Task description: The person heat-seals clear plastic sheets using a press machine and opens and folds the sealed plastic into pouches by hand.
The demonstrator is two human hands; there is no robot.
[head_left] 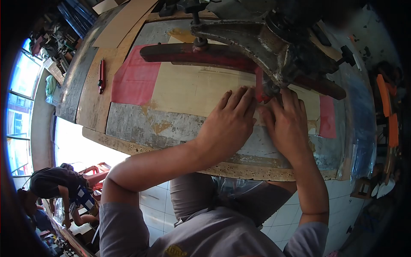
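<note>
A heavy dark machine arm with a red bar (214,59) stands over the grey metal plate (128,122). Beneath the bar lies a pale yellow sheet (180,88), with a red sheet (132,79) at its left end and another red piece (327,115) at its right. My left hand (233,118) rests on the yellow sheet's front part, its fingers stretched toward the bar, holding nothing visible. Close to its right, my right hand (287,124) is at the foot of the machine's centre; its fingertips are partly hidden there, and anything between thumb and fingers cannot be made out.
A red cutter knife (101,77) lies on the wooden board at the left. Brown cardboard sheets (120,25) are at the back left. Another person (53,184) bends over at the lower left. Clear plastic sheeting (363,124) hangs at the right edge.
</note>
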